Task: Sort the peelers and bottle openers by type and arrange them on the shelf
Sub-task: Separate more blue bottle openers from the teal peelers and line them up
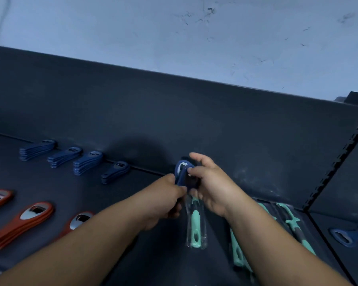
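Note:
Above the middle of the dark shelf both my hands meet on a small bunch of blue bottle openers. My left hand grips the handles from below; my right hand pinches the ringed heads from the right. A mint-handled peeler in a clear packet lies just under my hands. More mint peelers lie to the right, partly hidden by my right forearm. Several stacks of blue openers line the back left. Orange openers lie front left.
A slotted upright divider bounds the shelf on the right; beyond it, loose blue openers lie on the neighbouring shelf. A pale scuffed wall rises behind the shelf's back panel.

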Demonstrator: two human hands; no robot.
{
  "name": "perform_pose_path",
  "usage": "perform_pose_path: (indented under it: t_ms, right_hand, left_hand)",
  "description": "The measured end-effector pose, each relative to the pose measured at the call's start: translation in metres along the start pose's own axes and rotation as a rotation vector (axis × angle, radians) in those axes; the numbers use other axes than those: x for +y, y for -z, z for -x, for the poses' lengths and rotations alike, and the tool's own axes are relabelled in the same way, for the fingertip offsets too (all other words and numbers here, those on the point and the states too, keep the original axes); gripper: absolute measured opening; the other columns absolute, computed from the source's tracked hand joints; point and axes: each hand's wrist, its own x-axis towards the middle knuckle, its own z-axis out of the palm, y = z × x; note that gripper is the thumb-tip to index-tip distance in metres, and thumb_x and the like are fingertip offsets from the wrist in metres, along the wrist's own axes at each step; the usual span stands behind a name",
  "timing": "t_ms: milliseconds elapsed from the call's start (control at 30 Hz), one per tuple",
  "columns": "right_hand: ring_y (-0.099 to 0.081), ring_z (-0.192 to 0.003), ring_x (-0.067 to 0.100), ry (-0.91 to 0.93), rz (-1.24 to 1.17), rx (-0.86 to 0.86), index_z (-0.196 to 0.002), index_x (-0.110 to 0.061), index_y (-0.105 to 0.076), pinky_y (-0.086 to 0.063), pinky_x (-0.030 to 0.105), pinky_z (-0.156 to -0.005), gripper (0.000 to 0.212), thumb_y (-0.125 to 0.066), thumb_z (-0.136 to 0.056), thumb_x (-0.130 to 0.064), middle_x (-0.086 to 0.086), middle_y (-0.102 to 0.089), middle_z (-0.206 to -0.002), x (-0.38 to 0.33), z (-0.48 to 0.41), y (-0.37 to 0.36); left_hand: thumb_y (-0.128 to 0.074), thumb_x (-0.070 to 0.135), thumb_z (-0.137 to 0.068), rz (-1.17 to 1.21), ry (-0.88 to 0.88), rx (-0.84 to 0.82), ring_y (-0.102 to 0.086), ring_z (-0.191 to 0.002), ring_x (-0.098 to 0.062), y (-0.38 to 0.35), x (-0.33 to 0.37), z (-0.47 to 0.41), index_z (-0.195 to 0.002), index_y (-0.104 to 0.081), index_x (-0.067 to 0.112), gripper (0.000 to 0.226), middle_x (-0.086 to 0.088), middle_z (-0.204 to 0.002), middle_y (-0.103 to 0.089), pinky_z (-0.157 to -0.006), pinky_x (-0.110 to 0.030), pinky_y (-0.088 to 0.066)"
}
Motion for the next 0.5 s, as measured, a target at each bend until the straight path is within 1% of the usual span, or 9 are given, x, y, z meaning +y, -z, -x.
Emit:
perform_pose_path:
  t_ms: [33,67,100,133,200,267,367,400,500]
  right_hand:
    - [-0.060,-0.078,0.018,-0.012,-0.063,-0.038,-0.114,-0.023,-0.058,-0.047,0.032,-0.067,0.029,-0.049,-0.093,-0.005,0.005,-0.064,-0.090,-0.002,-0.001,-0.008]
    - [-0.059,-0.071,0.016,0.003,-0.057,-0.057,-0.108,-0.020,-0.061,-0.047,0.030,-0.063,0.021,-0.052,-0.093,-0.009,0.005,-0.063,-0.085,-0.002,-0.003,-0.016]
    - [-0.057,-0.064,0.014,0.017,-0.009,-0.047,-0.097,-0.017,-0.063,-0.045,0.028,-0.058,0.009,-0.057,-0.092,-0.013,0.004,-0.061,-0.079,-0.001,-0.004,-0.023]
    - [-0.054,-0.058,0.013,0.030,0.048,-0.027,-0.085,-0.015,-0.063,-0.043,0.025,-0.054,0.006,-0.061,-0.090,-0.015,0.004,-0.058,-0.073,0.002,-0.007,-0.031]
    - [-0.051,-0.057,0.016,0.045,0.117,0.000,-0.071,-0.014,-0.059,-0.041,0.024,-0.052,0.018,-0.064,-0.088,-0.012,0.006,-0.054,-0.068,0.008,-0.013,-0.043]
    - [-0.052,-0.059,0.018,0.041,0.113,0.010,-0.070,-0.014,-0.058,-0.042,0.024,-0.050,0.020,-0.060,-0.089,-0.008,0.006,-0.055,-0.065,0.010,-0.017,-0.053]
    - [-0.054,-0.058,0.019,0.019,0.115,0.025,-0.074,-0.013,-0.056,-0.041,0.024,-0.046,0.018,-0.055,-0.091,-0.008,0.005,-0.056,-0.060,0.010,-0.024,-0.068]
    - [-0.054,-0.058,0.018,0.007,0.142,0.013,-0.075,-0.013,-0.055,-0.041,0.025,-0.048,0.017,-0.056,-0.092,-0.011,0.005,-0.055,-0.061,0.010,-0.027,-0.072]
    - [-0.054,-0.070,0.020,-0.041,0.208,-0.042,-0.085,-0.013,-0.058,-0.043,0.031,-0.064,0.020,-0.053,-0.096,-0.030,0.005,-0.057,-0.074,0.010,-0.036,-0.085]
  left_hand:
    - [-0.038,0.008,-0.097,-0.101,-0.030,-0.012,-0.040,-0.054,-0.011,0.002,0.000,0.002,-0.092,-0.047,0.017,0.013,-0.003,-0.070,-0.045,-0.047,-0.022,-0.039]
    - [-0.037,0.007,-0.096,-0.210,-0.066,-0.016,-0.041,-0.054,-0.012,0.004,0.000,0.002,-0.088,-0.045,0.018,0.015,-0.003,-0.070,-0.045,-0.048,-0.023,-0.039]
    - [-0.036,0.008,-0.094,-0.307,-0.099,-0.010,-0.042,-0.055,-0.013,0.005,-0.001,0.001,-0.088,-0.045,0.018,0.015,-0.003,-0.070,-0.045,-0.049,-0.023,-0.039]
    - [-0.037,0.009,-0.092,-0.381,-0.109,0.007,-0.043,-0.056,-0.013,0.010,-0.002,-0.001,-0.092,-0.046,0.017,0.012,-0.003,-0.071,-0.046,-0.051,-0.024,-0.039]
    - [-0.039,0.010,-0.088,-0.489,-0.099,0.043,-0.045,-0.059,-0.013,0.021,-0.005,-0.005,-0.107,-0.046,0.012,0.020,-0.001,-0.074,-0.046,-0.054,-0.026,-0.038]
    - [-0.042,0.017,-0.090,-0.644,-0.077,0.114,-0.047,-0.066,-0.013,0.031,-0.007,-0.003,-0.106,-0.045,0.017,0.015,0.002,-0.079,-0.047,-0.057,-0.027,-0.036]
    - [-0.040,0.030,-0.098,-0.892,-0.076,0.275,-0.053,-0.092,-0.020,0.043,-0.008,0.005,-0.113,-0.042,0.021,0.019,0.001,-0.099,-0.047,-0.072,-0.029,-0.035]
    - [-0.038,0.030,-0.098,-0.900,-0.075,0.284,-0.052,-0.094,-0.021,0.046,-0.009,0.006,-0.110,-0.042,0.019,0.016,0.001,-0.098,-0.046,-0.072,-0.029,-0.035]
    - [-0.037,0.028,-0.099,-0.804,-0.011,0.258,-0.051,-0.082,-0.019,0.062,-0.009,0.000,-0.093,-0.042,0.019,0.012,0.001,-0.088,-0.049,-0.069,-0.030,-0.037]
